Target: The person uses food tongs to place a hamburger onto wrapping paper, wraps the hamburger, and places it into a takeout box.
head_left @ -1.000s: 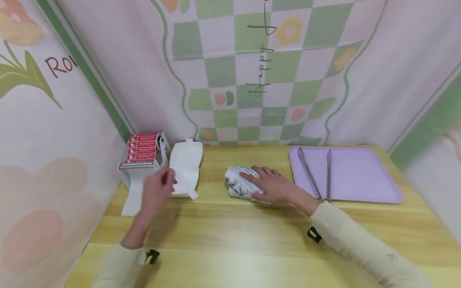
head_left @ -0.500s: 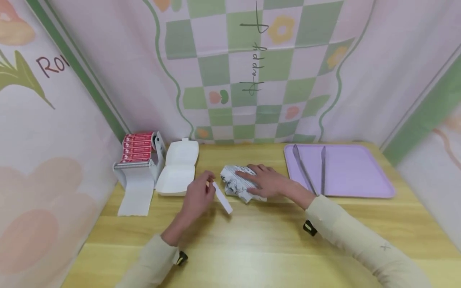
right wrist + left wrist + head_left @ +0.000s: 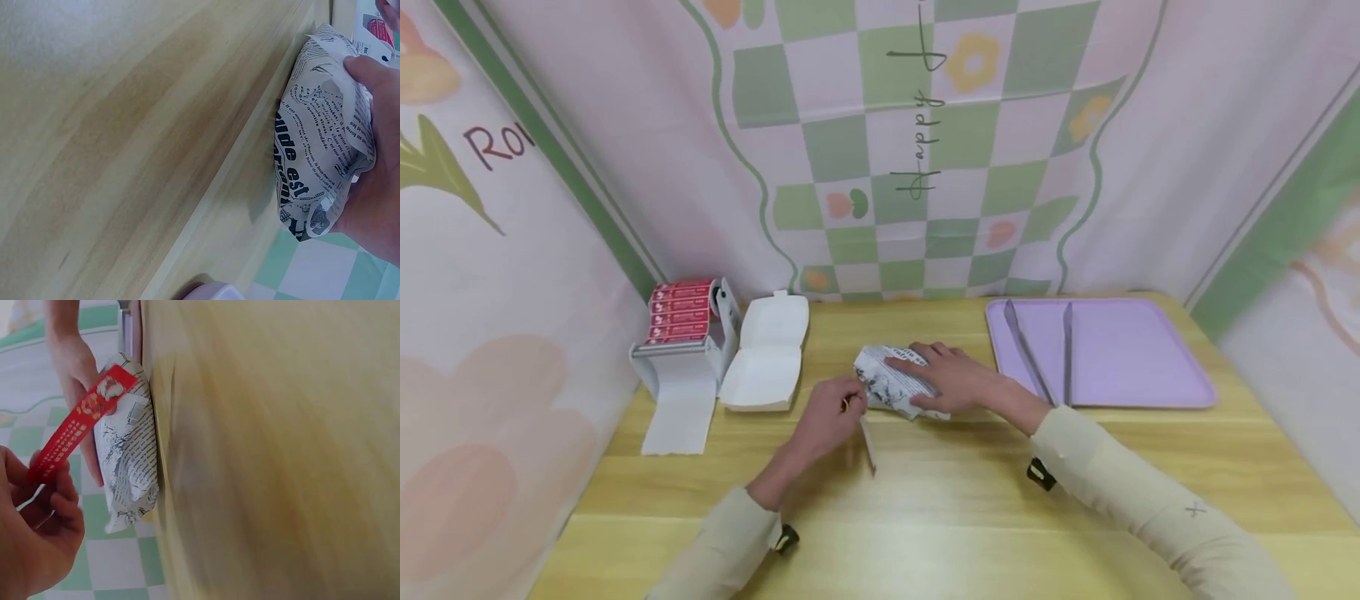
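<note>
Nearest you, low and left of centre in the head view, your left hand (image 3: 827,417) pinches one end of a red sticker (image 3: 84,422) between thumb and fingers; its other end sticks out free. In the left wrist view the sticker crosses in front of the newsprint package (image 3: 887,387); whether it touches the paper, you cannot tell from here.

The package lies on the surface (image 3: 940,500) near the middle of the head view, under your right hand (image 3: 957,382), whose fingers are spread over it. So, by the look of it, the wrapping is done and one sticker is off the roll; sticking it down seems to be the part still left.

Farther back, left of centre, the white box (image 3: 762,379) stands with its lid folded back, and the package is outside it. If it is meant for the package, loading and closing remain. At the right, the tongs (image 3: 1068,354) rest on the purple tray (image 3: 1138,350); at the left stands the dispenser (image 3: 722,342) with its red sticker roll (image 3: 680,312).
</note>
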A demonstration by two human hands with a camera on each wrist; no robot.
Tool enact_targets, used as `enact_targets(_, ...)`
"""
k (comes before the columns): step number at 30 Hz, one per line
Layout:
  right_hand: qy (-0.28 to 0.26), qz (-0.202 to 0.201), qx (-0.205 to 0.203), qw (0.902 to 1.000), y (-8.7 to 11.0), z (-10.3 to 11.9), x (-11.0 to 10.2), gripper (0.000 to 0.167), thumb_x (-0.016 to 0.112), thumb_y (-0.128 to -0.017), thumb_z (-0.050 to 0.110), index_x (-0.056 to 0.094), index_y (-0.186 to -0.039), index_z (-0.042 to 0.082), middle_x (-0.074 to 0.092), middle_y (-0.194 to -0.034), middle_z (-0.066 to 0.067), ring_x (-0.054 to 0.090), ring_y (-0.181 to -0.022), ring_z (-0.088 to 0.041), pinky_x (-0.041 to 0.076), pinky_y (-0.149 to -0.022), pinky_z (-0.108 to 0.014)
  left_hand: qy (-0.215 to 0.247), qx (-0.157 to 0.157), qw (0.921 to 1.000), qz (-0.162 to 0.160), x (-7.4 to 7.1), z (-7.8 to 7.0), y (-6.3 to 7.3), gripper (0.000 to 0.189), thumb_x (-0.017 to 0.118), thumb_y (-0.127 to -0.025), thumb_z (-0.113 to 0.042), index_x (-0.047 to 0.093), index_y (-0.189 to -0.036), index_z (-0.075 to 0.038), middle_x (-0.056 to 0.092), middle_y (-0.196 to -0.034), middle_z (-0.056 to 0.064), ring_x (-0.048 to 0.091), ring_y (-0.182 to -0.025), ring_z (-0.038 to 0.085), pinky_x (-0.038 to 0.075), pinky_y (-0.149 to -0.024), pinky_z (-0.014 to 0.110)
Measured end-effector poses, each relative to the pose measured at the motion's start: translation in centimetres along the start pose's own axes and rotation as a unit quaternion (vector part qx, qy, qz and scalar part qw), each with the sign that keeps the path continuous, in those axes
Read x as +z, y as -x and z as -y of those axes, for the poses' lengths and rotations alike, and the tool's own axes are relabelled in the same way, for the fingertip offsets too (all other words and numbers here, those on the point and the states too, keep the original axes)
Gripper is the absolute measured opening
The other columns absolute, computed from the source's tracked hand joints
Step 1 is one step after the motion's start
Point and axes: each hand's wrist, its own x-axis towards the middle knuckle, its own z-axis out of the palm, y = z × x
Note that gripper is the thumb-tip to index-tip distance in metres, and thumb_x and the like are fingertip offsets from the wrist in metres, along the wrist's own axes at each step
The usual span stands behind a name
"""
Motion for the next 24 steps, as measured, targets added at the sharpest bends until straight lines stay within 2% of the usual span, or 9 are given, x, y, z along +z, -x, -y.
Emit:
enact_targets(3,-0.003,0.0,-0.002,1.0,-0.1,0.1,0.1,0.071,0.052,-0.1,0.051,0.02,-0.16,0.032,0.031,-0.159,-0.022,0.037,-0.14,-0.046,0.039,-0.106,-0.067,0.053,-0.052,0.9967,0.031,0.1,0.2,0.0,0.025,0.047,-0.092,0.0,0.067,-0.077,0.001,0.065,-0.069,0.008,0.05,-0.057,0.006,0.045,-0.053,0.02)
enact_targets(5,-0.001,0.001,-0.001,1.0,-0.1,0.0,0.2,0.071,0.052,-0.1,0.051,0.019,-0.16,0.032,0.031,-0.159,-0.022,0.037,-0.14,-0.046,0.039,-0.106,-0.066,0.088,-0.091,0.9906,0.052,0.3,0.3,0.1,0.027,0.047,-0.096,-0.005,0.068,-0.082,0.004,0.068,-0.074,0.014,0.056,-0.062,0.009,0.049,-0.059,0.021)
enact_targets(9,0.008,0.0,-0.004,1.0,-0.1,0.0,0.1,0.072,0.052,-0.1,0.05,0.018,-0.16,0.031,0.031,-0.158,-0.022,0.039,-0.139,-0.046,0.041,-0.105,-0.066,0.149,-0.16,0.9718,0.089,0.7,0.9,0.4,0.013,0.057,-0.091,-0.003,0.068,-0.094,0.005,0.07,-0.088,0.018,0.064,-0.075,0.013,0.055,-0.071,0.023)
enact_targets(12,0.006,0.01,-0.003,0.9999,-0.1,0.0,0.0,0.068,0.046,-0.103,0.049,0.016,-0.161,0.03,0.029,-0.159,-0.024,0.037,-0.14,-0.047,0.04,-0.106,-0.066,0.195,-0.195,0.9553,0.106,1.5,1.3,0.7,0.011,0.063,-0.089,0.0,0.063,-0.099,0.004,0.07,-0.095,0.018,0.066,-0.076,0.013,0.055,-0.068,0.024)
enact_targets(15,0.003,0.031,0.006,0.9995,-0.1,-0.1,-0.2,0.063,0.037,-0.106,0.047,0.012,-0.161,0.031,0.024,-0.161,-0.024,0.034,-0.143,-0.047,0.037,-0.109,-0.066,0.225,-0.22,0.9427,0.111,2.4,1.4,0.7,0.009,0.065,-0.092,-0.005,0.06,-0.098,0.0,0.069,-0.094,0.014,0.065,-0.071,0.012,0.053,-0.059,0.025)
enact_targets(17,0.003,0.042,0.01,0.999,-0.1,-0.2,-0.3,0.061,0.034,-0.107,0.046,0.011,-0.161,0.031,0.022,-0.162,-0.024,0.032,-0.144,-0.047,0.036,-0.109,-0.066,0.235,-0.23,0.9379,0.11,3.0,1.3,0.6,0.011,0.066,-0.094,-0.009,0.058,-0.095,-0.002,0.069,-0.09,0.013,0.065,-0.067,0.012,0.05,-0.054,0.024)
enact_targets(21,0.002,0.057,0.01,0.9983,-0.3,-0.3,-0.4,0.066,0.036,-0.104,0.053,0.008,-0.161,0.034,0.019,-0.164,-0.023,0.03,-0.145,-0.047,0.035,-0.11,-0.067,0.229,-0.234,0.9379,0.113,3.5,1.0,0.8,0.01,0.067,-0.093,-0.009,0.06,-0.093,-0.002,0.068,-0.086,0.01,0.063,-0.064,0.013,0.049,-0.052,0.022)
enact_targets(24,-0.007,0.058,0.01,0.9982,-0.3,-0.3,-0.5,0.063,0.034,-0.105,0.052,0.009,-0.16,0.035,0.019,-0.164,-0.022,0.029,-0.146,-0.046,0.034,-0.11,-0.068,0.219,-0.237,0.9384,0.123,3.4,0.9,1.0,0.009,0.067,-0.093,-0.009,0.062,-0.092,-0.002,0.067,-0.082,0.011,0.062,-0.064,0.013,0.048,-0.051,0.021)
